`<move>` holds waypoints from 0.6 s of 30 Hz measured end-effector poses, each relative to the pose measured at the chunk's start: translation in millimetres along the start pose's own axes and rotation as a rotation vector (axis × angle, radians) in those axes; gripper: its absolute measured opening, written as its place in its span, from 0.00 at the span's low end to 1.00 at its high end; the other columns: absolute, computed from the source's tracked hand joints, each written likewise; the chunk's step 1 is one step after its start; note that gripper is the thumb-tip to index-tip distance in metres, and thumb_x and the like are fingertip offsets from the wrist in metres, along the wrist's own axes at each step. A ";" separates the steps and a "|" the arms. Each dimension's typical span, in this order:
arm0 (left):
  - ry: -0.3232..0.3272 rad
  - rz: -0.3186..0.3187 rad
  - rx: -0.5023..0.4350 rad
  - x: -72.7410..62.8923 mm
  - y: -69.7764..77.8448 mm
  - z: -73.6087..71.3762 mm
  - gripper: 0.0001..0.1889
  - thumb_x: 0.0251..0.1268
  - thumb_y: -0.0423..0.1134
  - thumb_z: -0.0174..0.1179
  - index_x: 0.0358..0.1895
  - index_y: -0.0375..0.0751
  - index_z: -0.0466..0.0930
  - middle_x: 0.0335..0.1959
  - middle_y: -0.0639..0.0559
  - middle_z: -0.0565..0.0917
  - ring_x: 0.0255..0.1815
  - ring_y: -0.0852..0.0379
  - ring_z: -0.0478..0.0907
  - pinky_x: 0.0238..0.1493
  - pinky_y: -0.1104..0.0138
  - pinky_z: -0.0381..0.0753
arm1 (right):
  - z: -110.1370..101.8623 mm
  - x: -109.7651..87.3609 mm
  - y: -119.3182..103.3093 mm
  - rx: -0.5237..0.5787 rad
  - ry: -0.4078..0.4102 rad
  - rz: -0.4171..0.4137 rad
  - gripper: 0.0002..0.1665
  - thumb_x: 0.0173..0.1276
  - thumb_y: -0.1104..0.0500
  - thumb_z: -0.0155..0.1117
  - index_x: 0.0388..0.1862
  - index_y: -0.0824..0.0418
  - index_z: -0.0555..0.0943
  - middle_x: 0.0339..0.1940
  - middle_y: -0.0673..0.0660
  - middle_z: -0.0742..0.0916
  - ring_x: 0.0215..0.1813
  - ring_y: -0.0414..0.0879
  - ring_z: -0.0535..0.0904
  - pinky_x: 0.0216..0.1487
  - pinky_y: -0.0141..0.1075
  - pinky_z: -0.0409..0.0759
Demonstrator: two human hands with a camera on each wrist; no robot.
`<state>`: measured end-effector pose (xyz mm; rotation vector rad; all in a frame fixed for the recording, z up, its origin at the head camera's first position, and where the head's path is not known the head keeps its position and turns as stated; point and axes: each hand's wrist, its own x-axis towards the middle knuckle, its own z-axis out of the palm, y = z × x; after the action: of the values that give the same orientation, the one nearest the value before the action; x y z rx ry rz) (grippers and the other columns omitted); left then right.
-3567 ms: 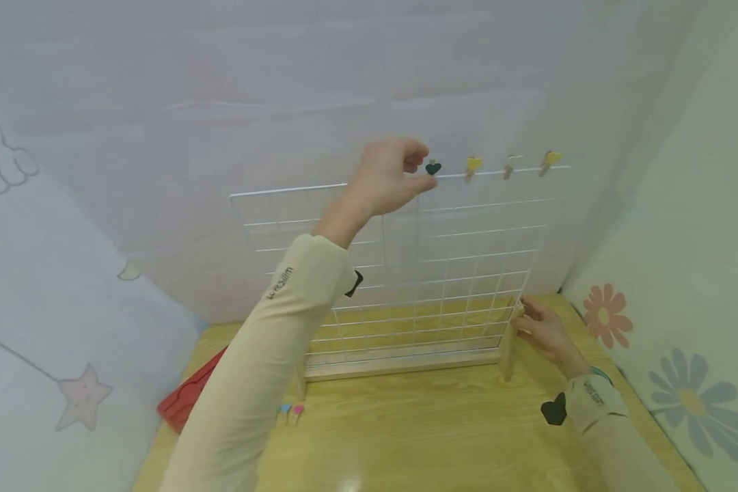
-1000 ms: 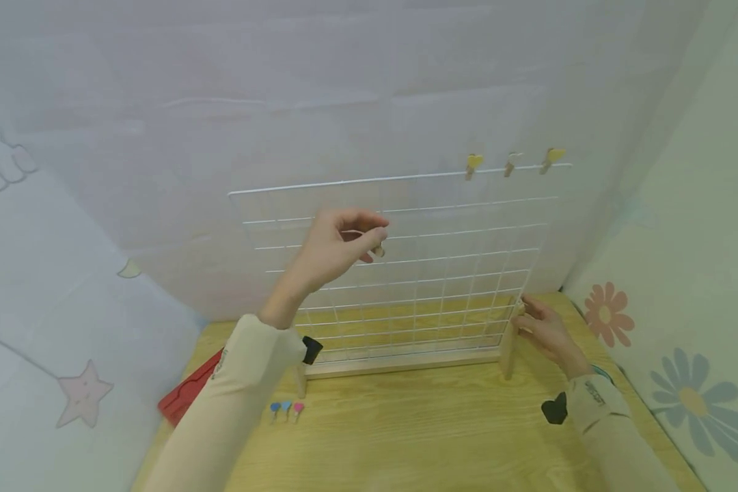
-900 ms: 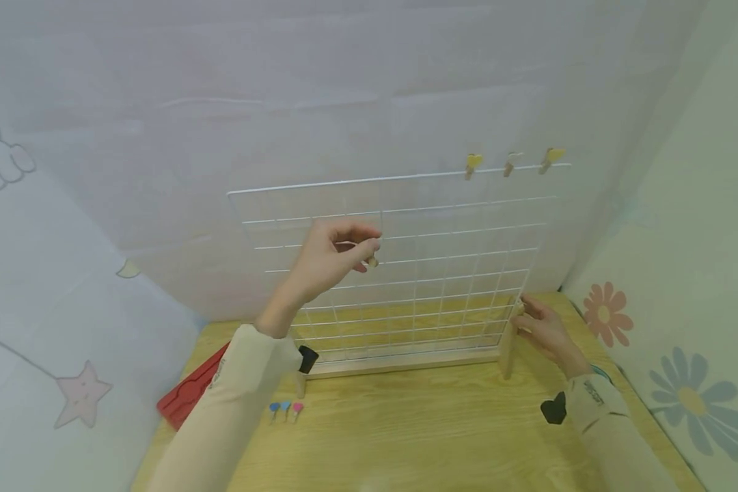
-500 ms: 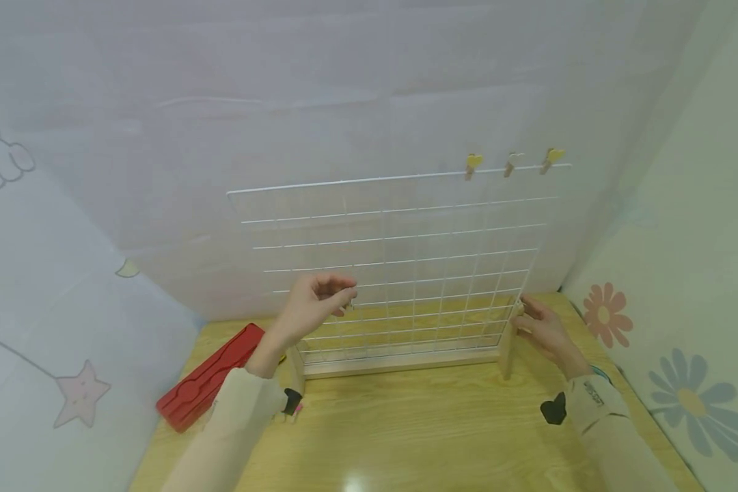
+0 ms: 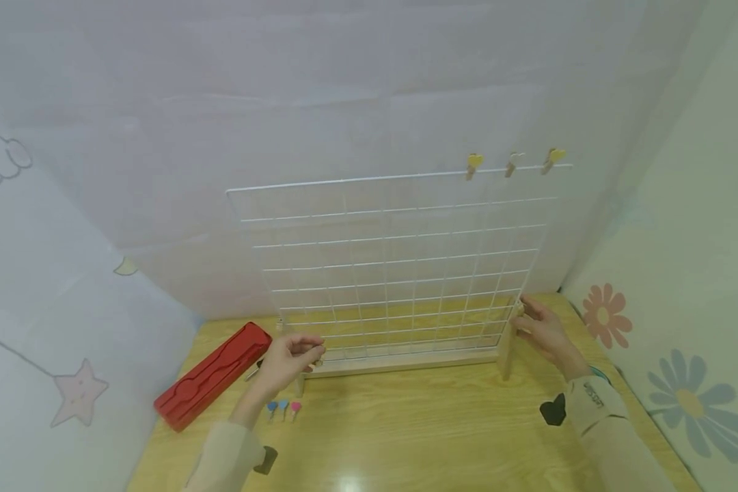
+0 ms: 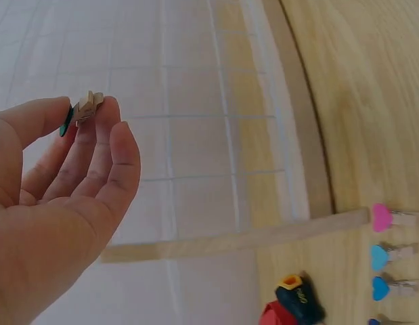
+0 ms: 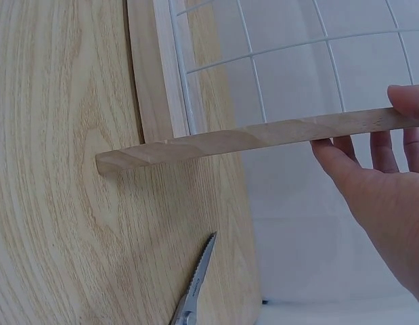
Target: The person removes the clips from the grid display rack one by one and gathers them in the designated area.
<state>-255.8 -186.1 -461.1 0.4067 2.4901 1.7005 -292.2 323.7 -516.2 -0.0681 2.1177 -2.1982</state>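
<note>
In the left wrist view, the left hand (image 5: 290, 361) pinches a small wooden clothespin (image 6: 87, 107) with a dark green heart (image 6: 66, 122) between thumb and fingertips. In the head view this hand is low, by the left end of the white wire grid (image 5: 344, 181). Three clothespins clip to the grid's top bar: a yellow heart one (image 5: 473, 162), a white one (image 5: 514, 161) and another yellow one (image 5: 554, 158). The right hand (image 5: 546, 333) grips the upper part of the grid stand's right wooden post (image 7: 263, 137).
Several heart clothespins lie on the table, among them a pink one (image 6: 382, 217) and a light blue one (image 6: 380, 257). A red tray (image 5: 215, 376) is at the left. Behind the left post sits a dark tool end (image 6: 298, 298). A serrated metal blade (image 7: 200, 271) lies near the right post.
The left hand has taken the dark green heart clothespin off the top bar and carried it down and left toward the table. The right hand stays at the post.
</note>
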 end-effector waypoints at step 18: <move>0.092 -0.234 -0.048 -47.9 -99.9 -10.2 0.19 0.62 0.35 0.64 0.50 0.23 0.78 0.41 0.34 0.83 0.38 0.44 0.83 0.38 0.56 0.84 | -2.0 0.5 1.3 -0.013 -0.001 0.006 0.47 0.70 0.66 0.57 0.77 0.67 0.39 0.75 0.72 0.51 0.53 0.33 0.74 0.54 0.30 0.76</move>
<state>-228.5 -242.4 -553.0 0.0310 2.4388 1.7151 -292.8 325.7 -517.6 -0.0637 2.1293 -2.1800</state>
